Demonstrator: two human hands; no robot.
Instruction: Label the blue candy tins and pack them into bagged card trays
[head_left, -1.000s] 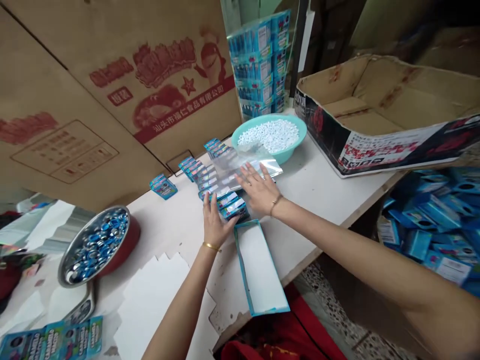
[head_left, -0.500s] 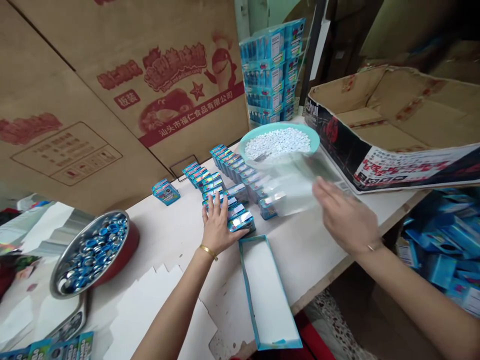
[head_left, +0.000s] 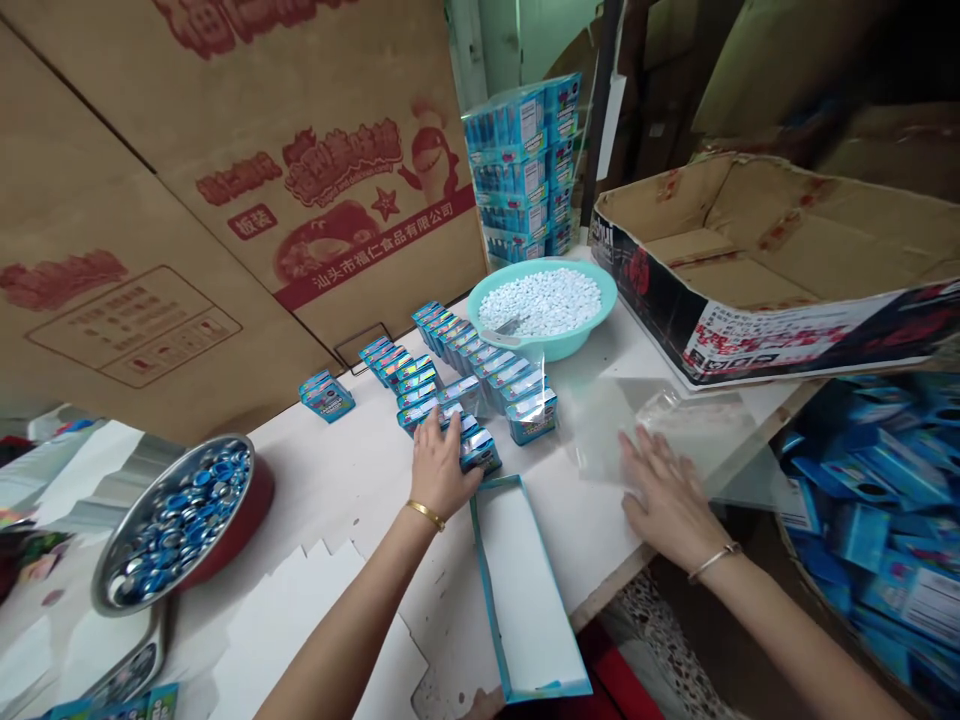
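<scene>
My left hand (head_left: 439,465) rests on the near end of a row of small blue cartons (head_left: 415,385), its fingers apart across their tops. Beside this row stands a second line of blue cartons (head_left: 491,368), with a clear plastic sheet or bag (head_left: 600,425) stretching from its near end to the right. Over that plastic lies my right hand (head_left: 671,500), fingers spread and palm down; part of the plastic hangs past the table edge. Just below my left hand lies a long open tray (head_left: 529,580) with blue edges and a white inside.
A turquoise bowl of white pellets (head_left: 551,345) stands behind the cartons. To the left is a metal bowl of blue and silver pieces (head_left: 251,520). A large open cardboard box (head_left: 817,345) sits right, above loose blue cartons (head_left: 877,530). Wrapped carton stacks (head_left: 517,190) rise behind.
My right hand has moved down, and the plastic it was swinging now lies spread on the table beneath it. My left hand stays at the carton row, fingers slightly more bent.
</scene>
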